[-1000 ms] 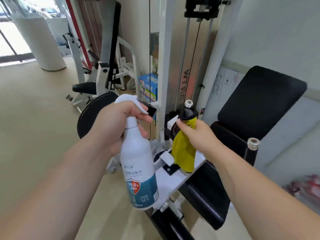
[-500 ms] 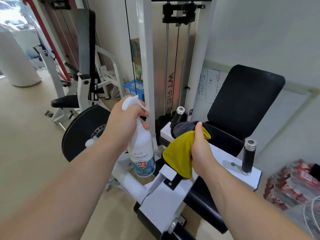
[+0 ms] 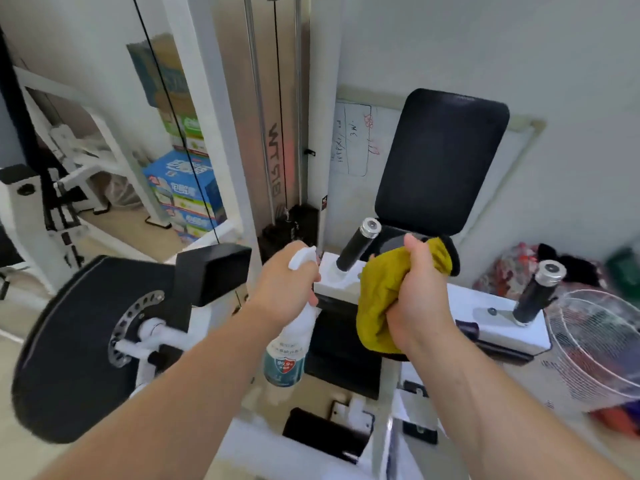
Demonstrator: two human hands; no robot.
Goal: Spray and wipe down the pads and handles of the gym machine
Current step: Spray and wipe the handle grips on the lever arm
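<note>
Head view: the left hand (image 3: 284, 289) is wrapped around the spray bottle (image 3: 289, 344) at centre. The right hand (image 3: 417, 299) bunches a yellow cloth (image 3: 379, 303) against the black seat pad (image 3: 450, 259). The back pad (image 3: 441, 161) stands at 1 o'clock against a pale wall (image 3: 519, 46); stacked boxes (image 3: 183, 188) sit at 10 o'clock on beige floor (image 3: 20, 348).

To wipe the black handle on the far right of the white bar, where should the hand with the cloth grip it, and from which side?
Probably grip the black cylindrical shaft of the right handle, below its silver cap. It tilts up from the white bar, so come from the near side and wrap the yellow cloth in the right hand around it. The fan guard crowds its right side.
</note>
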